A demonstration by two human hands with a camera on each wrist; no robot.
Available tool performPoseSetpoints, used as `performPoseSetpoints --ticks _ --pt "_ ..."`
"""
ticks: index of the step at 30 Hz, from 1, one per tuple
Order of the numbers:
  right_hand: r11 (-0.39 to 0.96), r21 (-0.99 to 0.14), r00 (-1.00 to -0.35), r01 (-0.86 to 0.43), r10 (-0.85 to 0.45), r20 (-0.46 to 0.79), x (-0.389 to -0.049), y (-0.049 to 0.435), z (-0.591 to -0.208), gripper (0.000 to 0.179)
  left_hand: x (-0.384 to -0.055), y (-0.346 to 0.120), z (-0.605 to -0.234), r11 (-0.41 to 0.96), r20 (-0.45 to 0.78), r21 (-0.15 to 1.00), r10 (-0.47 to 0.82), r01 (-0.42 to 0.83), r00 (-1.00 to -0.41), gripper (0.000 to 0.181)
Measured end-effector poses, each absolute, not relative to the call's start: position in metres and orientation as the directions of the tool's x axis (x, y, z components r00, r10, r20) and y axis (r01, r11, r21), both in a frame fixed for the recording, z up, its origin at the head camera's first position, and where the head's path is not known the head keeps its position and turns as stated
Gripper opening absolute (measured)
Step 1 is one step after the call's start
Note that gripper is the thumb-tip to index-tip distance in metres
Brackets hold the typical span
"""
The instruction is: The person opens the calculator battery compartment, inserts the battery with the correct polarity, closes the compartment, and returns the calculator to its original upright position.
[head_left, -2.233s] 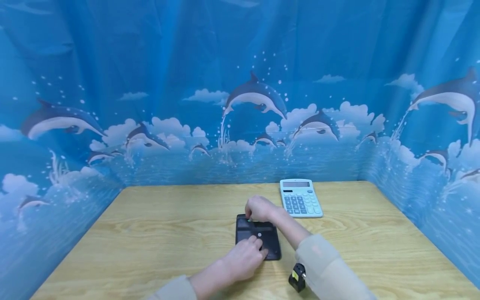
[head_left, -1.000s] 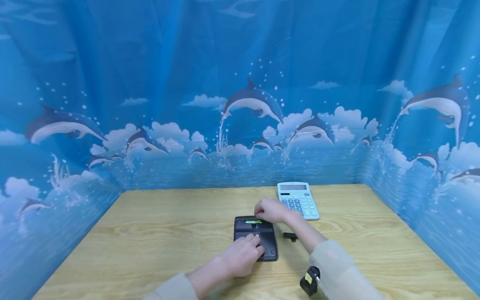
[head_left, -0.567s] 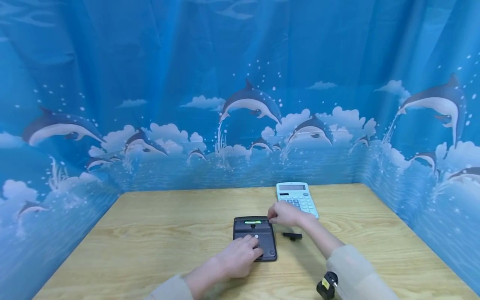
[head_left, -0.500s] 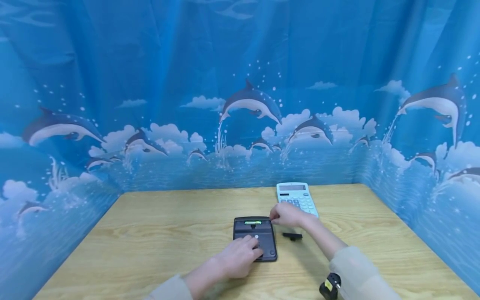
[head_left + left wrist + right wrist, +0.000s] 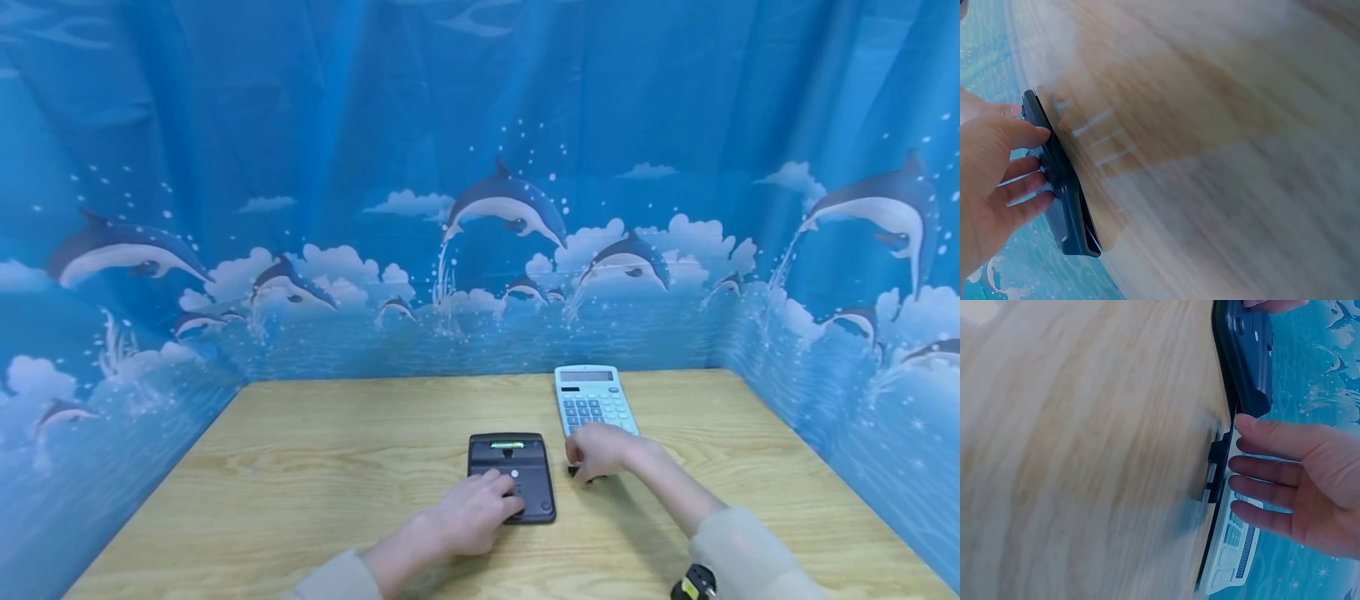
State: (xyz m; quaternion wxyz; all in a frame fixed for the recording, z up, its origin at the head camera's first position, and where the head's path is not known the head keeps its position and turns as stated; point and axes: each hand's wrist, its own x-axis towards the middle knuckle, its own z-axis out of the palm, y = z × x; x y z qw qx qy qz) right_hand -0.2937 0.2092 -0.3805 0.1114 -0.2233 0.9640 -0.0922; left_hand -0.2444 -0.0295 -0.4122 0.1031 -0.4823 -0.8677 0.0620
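A black wedge-shaped device (image 5: 534, 487), much like a calculator turned face down, lies on the table. A green battery (image 5: 507, 445) sits in its uncovered slot at the far end. My left hand (image 5: 474, 512) rests on the near part of the device, its fingertips on the back (image 5: 1054, 187). To the right, my right hand (image 5: 602, 452) is lowered over a small black battery cover (image 5: 1217, 465). In the right wrist view its fingers are extended, fingertips right at the cover; in the head view the hand hides most of the cover.
Just behind my right hand lies a light blue calculator (image 5: 588, 392), keys up, partly covered by that hand in the head view. The wooden table (image 5: 337, 450) ends at a blue dolphin curtain (image 5: 337, 208) at the back and sides.
My right hand has moved from the device's far end rightward and down to the battery cover. The cover came off the device, exposing the battery. My left hand has stayed on the device.
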Motion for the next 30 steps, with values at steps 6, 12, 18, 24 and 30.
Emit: performPoseSetpoints --ticks 6,12,18,24,30 --pt "0.886 -0.203 -0.873 -0.417 -0.452 -0.183 -0.291 0.213 -0.383 0.025 -0.245 -0.028 -0.411 0.529 0.103 -0.2 0.848 0.825 -0.52 0.035" --pt "0.882 -0.212 -0.87 -0.421 -0.458 -0.18 -0.29 0.214 -0.386 0.025 -0.245 -0.028 -0.411 0.524 0.1 -0.204 0.852 0.827 -0.514 0.034" --pt "0.855 -0.234 -0.852 -0.463 -0.502 -0.147 -0.29 0.216 -0.388 0.018 -0.245 -0.028 -0.412 0.524 0.09 -0.193 0.852 0.83 -0.516 0.033" --pt "0.802 -0.256 -0.817 -0.54 -0.572 -0.071 -0.292 0.221 -0.386 0.012 -0.246 -0.028 -0.413 0.53 0.105 -0.202 0.848 0.824 -0.519 0.034" --pt "0.783 -0.235 -0.805 -0.575 -0.593 -0.007 -0.292 0.224 -0.386 0.01 -0.247 -0.028 -0.414 0.515 0.121 -0.215 0.857 0.83 -0.501 0.034"
